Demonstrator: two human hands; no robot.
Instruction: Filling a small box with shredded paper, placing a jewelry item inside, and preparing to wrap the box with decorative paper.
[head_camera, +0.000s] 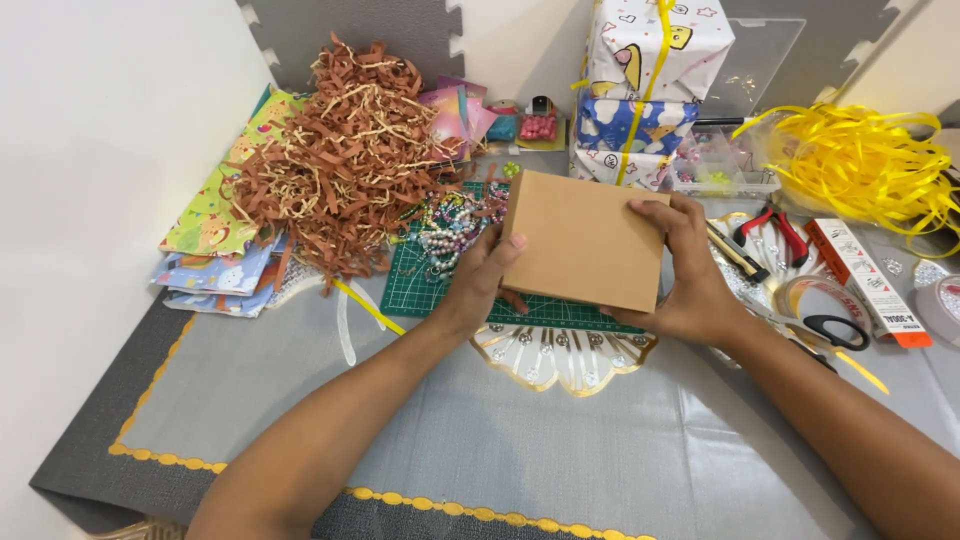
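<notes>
With the left hand (487, 272) and right hand (690, 275) only pinching the plain brown cardboard box (583, 238) by its edges, it could have slipped onto the heap of pastel beads (452, 222) at nine o'clock.

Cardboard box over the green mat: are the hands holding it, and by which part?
Yes. Both hands hold the brown cardboard box: the left hand grips its left edge, the right hand its right edge, lifted above the green cutting mat.
</notes>
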